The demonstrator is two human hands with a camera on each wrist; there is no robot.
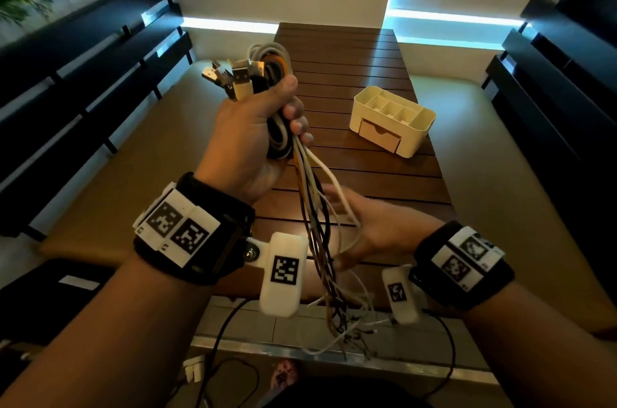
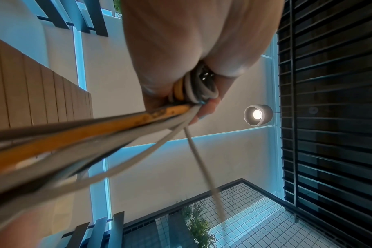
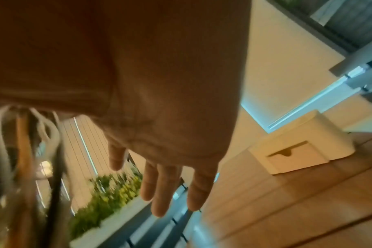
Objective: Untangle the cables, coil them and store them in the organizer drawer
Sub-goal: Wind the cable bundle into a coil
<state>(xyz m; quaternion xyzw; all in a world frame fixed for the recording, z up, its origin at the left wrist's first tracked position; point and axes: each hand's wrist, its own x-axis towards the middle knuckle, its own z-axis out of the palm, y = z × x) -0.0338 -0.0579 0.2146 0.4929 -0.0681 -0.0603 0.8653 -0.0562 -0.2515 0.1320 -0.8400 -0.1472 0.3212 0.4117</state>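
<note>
My left hand (image 1: 263, 127) is raised over the table and grips a bundle of cables (image 1: 267, 73), white, black and orange, with several USB plugs (image 1: 233, 77) sticking out above the fist. Their loose tails (image 1: 320, 240) hang down past the table's near edge. The left wrist view shows the coiled cables (image 2: 195, 87) squeezed in my fist. My right hand (image 1: 364, 224) is lower, blurred, fingers (image 3: 164, 189) straight, its palm against the hanging strands (image 3: 23, 151). The cream organizer (image 1: 392, 122) stands on the table to the right, its small drawer (image 1: 379, 135) closed.
The slatted wooden table (image 1: 367, 173) runs away from me, with benches (image 1: 133, 147) on both sides and dark slatted backrests (image 1: 66, 73). Black leads (image 1: 227, 341) and a white block lie on the floor below the near edge.
</note>
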